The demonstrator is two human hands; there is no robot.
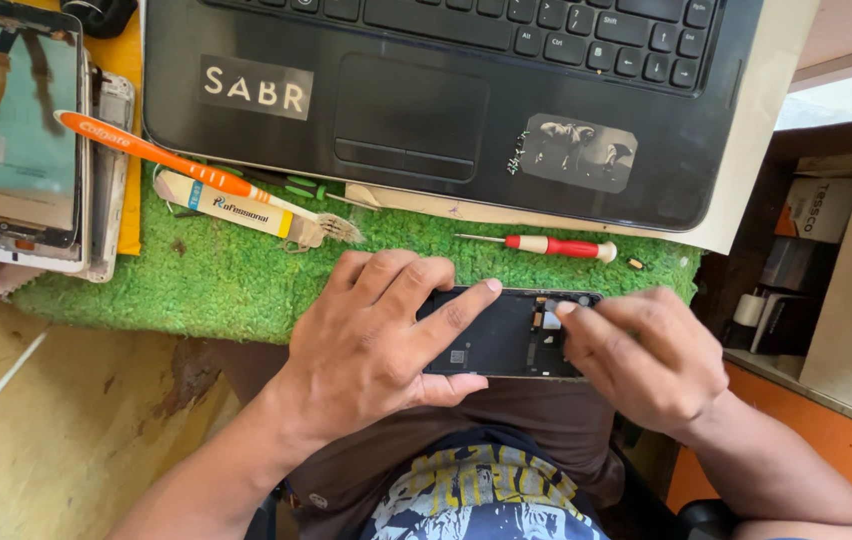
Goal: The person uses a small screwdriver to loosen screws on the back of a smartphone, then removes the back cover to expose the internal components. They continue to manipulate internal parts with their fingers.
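I see the left hand (371, 340) spread flat, gripping the opened phone (501, 335). Right hand (646, 355) pinches at its top corner, a red screwdriver (546, 245) just beyond.

The left hand (371, 345) grips an opened black phone (501, 335) at the near edge of the green mat (196, 285). The right hand (646, 355) presses fingers (576, 312) on the phone's right end. A red-handled screwdriver (546, 245) lies just beyond, beside a black laptop (426, 100).
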